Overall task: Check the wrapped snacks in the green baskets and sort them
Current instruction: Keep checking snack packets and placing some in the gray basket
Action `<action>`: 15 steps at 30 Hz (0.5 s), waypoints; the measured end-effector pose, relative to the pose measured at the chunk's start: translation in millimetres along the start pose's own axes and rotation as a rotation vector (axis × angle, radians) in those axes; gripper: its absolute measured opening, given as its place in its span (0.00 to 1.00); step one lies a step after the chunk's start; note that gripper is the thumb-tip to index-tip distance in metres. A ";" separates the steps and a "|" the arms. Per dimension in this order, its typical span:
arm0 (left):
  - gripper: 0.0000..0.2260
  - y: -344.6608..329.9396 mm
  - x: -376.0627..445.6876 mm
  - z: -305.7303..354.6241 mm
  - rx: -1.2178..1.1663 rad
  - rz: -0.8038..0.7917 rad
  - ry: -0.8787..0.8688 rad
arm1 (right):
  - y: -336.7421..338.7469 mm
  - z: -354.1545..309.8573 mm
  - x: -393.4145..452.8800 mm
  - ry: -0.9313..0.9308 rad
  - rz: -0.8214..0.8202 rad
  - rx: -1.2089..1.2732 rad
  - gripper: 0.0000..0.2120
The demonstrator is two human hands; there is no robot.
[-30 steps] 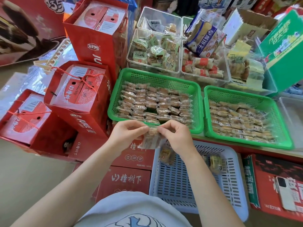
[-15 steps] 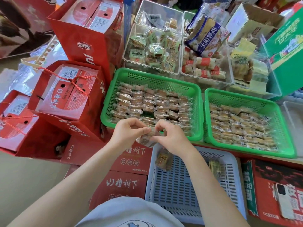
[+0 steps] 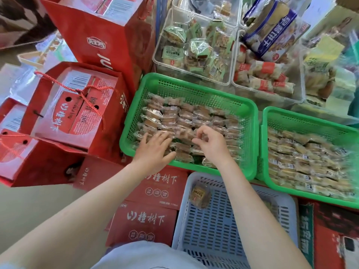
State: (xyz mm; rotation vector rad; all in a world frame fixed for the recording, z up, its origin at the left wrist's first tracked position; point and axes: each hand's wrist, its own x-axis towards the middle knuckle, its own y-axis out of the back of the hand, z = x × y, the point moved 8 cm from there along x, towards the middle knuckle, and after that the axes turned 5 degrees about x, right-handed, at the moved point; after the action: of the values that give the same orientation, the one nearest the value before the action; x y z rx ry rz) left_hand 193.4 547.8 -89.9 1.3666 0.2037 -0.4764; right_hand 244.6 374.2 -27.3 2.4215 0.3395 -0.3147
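Note:
Two green baskets stand side by side, each filled with rows of clear-wrapped brown snacks. Over the front rows of the left green basket (image 3: 250, 121) both hands reach in. My left hand (image 3: 153, 150) lies flat with fingers spread on the snacks (image 3: 186, 117), holding nothing. My right hand (image 3: 210, 142) hovers with curled fingers apart above the snacks; nothing shows in it. The right green basket (image 3: 266, 133) holds paler snacks (image 3: 303, 162). Below them a pale blue basket (image 3: 213, 226) holds one wrapped snack (image 3: 200, 194) near its far left corner.
Red gift bags (image 3: 77, 107) and red cartons (image 3: 143, 224) crowd the left side. Clear bins of wrapped pastries (image 3: 194, 47) stand behind the green baskets. A red and green box with a phone (image 3: 347, 247) on it lies at the lower right.
Both hands held a wrapped snack between them in front of the basket. They have since moved forward into the left green basket and no snack is held between them.

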 end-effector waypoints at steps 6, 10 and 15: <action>0.33 2.2 5.5 -1.0 0.040 0.069 0.032 | -18.4 -8.2 21.8 0.074 -0.125 -0.310 0.07; 0.32 6.6 14.1 8.4 0.017 0.104 -0.037 | -45.5 -5.9 34.1 0.171 -0.107 -0.512 0.05; 0.29 -3.1 22.6 11.9 0.052 -0.023 -0.076 | -44.3 6.3 46.2 0.080 -0.100 -0.500 0.12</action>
State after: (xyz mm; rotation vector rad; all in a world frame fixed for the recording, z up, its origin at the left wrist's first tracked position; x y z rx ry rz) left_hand 210.5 531.2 -99.5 1.3954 0.1458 -0.5548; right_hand 272.9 410.7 -72.1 1.9321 0.5092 -0.1526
